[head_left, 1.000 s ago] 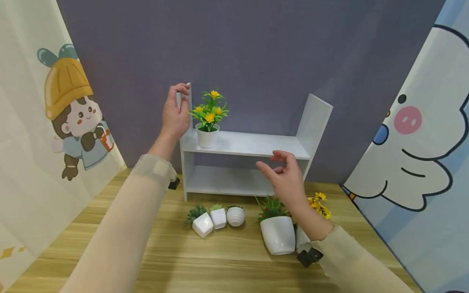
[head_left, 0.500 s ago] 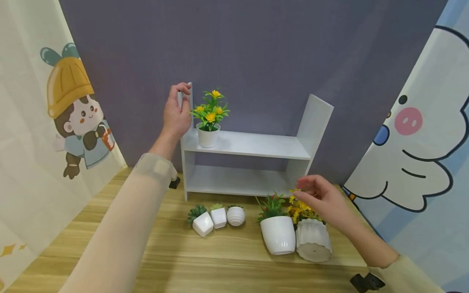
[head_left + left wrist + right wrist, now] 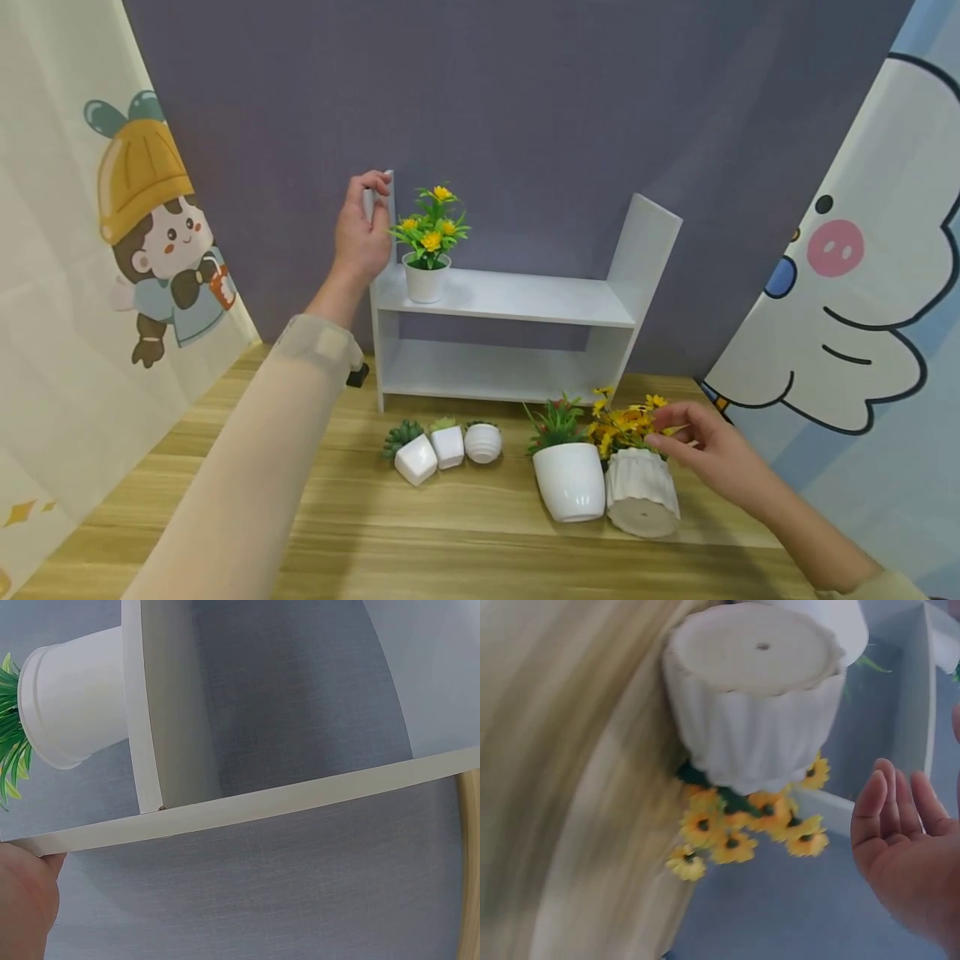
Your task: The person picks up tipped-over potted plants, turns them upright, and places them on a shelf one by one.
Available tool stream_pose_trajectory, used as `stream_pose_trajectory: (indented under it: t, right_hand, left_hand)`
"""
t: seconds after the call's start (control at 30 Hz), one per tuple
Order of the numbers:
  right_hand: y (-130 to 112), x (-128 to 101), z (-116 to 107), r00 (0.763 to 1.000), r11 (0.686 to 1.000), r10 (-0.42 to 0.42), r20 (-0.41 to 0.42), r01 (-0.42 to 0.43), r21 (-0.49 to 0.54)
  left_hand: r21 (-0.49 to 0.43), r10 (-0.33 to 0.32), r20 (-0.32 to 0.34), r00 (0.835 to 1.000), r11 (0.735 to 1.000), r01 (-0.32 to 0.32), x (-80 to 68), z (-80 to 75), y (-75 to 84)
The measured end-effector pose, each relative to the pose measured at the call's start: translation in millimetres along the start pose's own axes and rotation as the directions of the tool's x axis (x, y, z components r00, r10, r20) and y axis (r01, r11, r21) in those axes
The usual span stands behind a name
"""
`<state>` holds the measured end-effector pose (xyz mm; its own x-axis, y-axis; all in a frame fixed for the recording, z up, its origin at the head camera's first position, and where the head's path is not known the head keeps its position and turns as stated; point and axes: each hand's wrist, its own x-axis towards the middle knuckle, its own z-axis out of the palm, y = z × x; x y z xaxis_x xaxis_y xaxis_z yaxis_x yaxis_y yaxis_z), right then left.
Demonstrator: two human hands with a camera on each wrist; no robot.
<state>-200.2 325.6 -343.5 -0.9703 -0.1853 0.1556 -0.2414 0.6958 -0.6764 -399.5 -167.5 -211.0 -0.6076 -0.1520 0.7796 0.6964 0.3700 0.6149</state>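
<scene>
My left hand (image 3: 363, 229) grips the top of the left side panel of a white two-tier shelf (image 3: 517, 300); the left wrist view has this hand (image 3: 26, 900) at the panel's end. Beside it, a white pot with yellow flowers (image 3: 426, 279) stands on the upper board. My right hand (image 3: 708, 446) is at the right edge of a ribbed white pot (image 3: 642, 492) lying tipped on the table, its yellow-orange flowers (image 3: 622, 425) toward the shelf. In the right wrist view the fingers of this hand (image 3: 911, 847) are loosely bent with nothing in them, apart from the ribbed pot (image 3: 754, 712).
Left of the ribbed pot lies a smooth white pot (image 3: 570, 483) with a red-flecked green plant. Three small white succulent pots (image 3: 447, 447) lie in front of the shelf on the wooden table (image 3: 420, 542). Curtains with cartoon figures flank both sides; a grey cloth (image 3: 517, 100) hangs behind.
My right hand has moved right and down from in front of the shelf to the ribbed pot's flowers, uncovering that pot. My left hand has kept its hold on the panel.
</scene>
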Motion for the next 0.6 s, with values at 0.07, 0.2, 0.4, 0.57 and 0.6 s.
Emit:
stream_pose_trajectory:
  t: [0.07,0.2,0.4,0.57,0.6]
  right_hand:
    - [6,-3,0,1.000,1.000,0.018,0.014,-0.018,-0.015]
    - [15,-9,3,0.997,0.997,0.063,0.041,-0.060,-0.055]
    - [23,-23,16,0.990,0.978,0.138,-0.018,-0.139,-0.157]
    - [32,-33,32,0.982,0.968,0.180,-0.051,-0.186,-0.170]
    - [33,-34,36,0.980,0.967,0.192,-0.051,-0.198,-0.161]
  left_hand:
    - [0.013,0.007,0.003,1.000,1.000,-0.007,-0.2,0.4,-0.3]
    - [0.025,-0.001,0.014,1.000,1.000,0.001,-1.3,0.1,-0.5]
    - [0.033,-0.014,0.022,1.000,0.999,0.013,-1.4,-0.1,-0.3]
    - [0.025,-0.004,0.018,1.000,1.000,0.004,0.4,0.5,-1.2]
    - [0.023,-0.002,0.015,1.000,1.000,0.002,0.5,0.8,-1.7]
